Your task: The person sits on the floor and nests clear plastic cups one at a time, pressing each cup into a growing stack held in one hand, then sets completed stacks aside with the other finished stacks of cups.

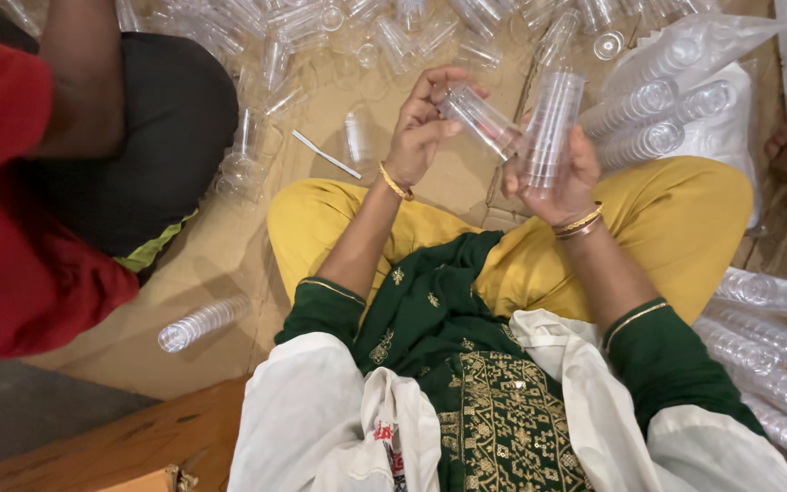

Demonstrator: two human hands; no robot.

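Head view is looking down on a person sitting cross-legged on a sheet of cardboard. At the far left another person in a red top and dark trousers is sitting, an arm reaching up out of frame. Just right of that, a short stack of clear plastic cups is lying on its side on the cardboard, well apart from both hands, and a thin white strip is lying further up. Across the top, a heap of loose clear cups is spreading over the floor. Moving towards the middle, the left hand is closing its fingers around a short stack of cups, which is tilting down to the right; a gold bangle is sitting on that wrist. Just beside it, the right hand is clamping around the bottom of a taller stack of cups, holding it nearly upright, its lower part touching the tip of the short stack. Both stacks are hovering above the yellow trousers. To the right, a clear bag of packed cup stacks is lying near the knee, and more long cup stacks are lying at the lower right edge.
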